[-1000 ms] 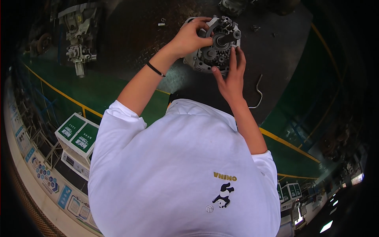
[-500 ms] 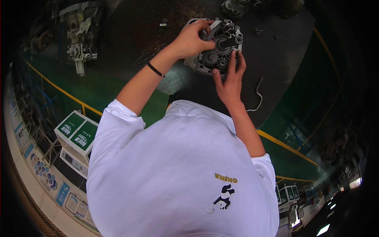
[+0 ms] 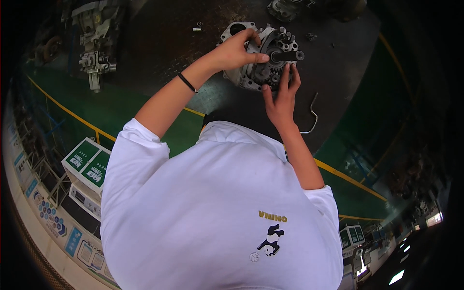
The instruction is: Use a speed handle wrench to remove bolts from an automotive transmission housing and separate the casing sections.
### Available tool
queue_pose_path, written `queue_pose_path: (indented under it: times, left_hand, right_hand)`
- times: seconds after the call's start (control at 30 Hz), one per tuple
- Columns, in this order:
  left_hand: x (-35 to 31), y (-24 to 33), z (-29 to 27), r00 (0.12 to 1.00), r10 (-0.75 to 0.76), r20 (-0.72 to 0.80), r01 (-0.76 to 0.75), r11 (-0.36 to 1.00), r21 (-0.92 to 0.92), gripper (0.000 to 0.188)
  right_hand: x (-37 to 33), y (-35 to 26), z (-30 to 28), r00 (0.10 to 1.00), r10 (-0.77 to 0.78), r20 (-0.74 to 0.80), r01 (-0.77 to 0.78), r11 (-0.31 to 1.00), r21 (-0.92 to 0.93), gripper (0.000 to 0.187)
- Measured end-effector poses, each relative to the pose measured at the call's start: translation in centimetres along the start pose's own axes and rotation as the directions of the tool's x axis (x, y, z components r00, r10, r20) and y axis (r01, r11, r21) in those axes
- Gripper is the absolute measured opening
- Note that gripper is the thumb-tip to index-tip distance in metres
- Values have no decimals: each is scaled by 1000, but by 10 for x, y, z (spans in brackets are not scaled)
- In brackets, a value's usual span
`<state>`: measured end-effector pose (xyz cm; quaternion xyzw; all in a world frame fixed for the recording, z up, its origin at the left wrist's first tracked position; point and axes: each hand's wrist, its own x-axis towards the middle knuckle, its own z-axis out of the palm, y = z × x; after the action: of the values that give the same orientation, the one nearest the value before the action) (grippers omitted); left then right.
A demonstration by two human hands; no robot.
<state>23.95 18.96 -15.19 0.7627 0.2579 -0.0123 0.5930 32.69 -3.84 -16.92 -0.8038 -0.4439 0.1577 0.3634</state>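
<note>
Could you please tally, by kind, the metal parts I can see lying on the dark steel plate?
Gear housing under the hands: 1
Other engine assemblies: 2
Bent metal rod: 1
Small loose fittings: 2
Total: 6

Strong fisheye bend; yellow floor line (image 3: 72, 113) curves hard toward the rim; heavy black vignette down the right side and corners; centre evenly lit, soft overhead light, no hard shadows; white shirt (image 3: 212, 217) is brightest, near blown out on the shoulder, folds still readable; dark metal plate (image 3: 169, 43) dim, faint sheen on its tread pattern; gear housing (image 3: 263, 58) sharp, slight glare on the shaft; small bright ceiling lamps (image 3: 398, 276) at lower right edge, clipped; edges smeared and murky, detail lost; no motion blur on hands.
</note>
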Motion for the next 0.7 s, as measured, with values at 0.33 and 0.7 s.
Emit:
queue_pose_path:
  times: [0.33, 0.7]
  left_hand:
    - [-13, -3, 21, 999, -1, -45, 3, 999, 37, 81]
    - [-22, -21, 21, 993, 20, -117, -54, 955, -291, 76]
  right_hand:
    - [-20, 11, 4, 1000, 19, 1, -19, 1000, -3, 83]
    - [-10, 12, 2, 1000, -9, -7, 9, 999, 37, 85]
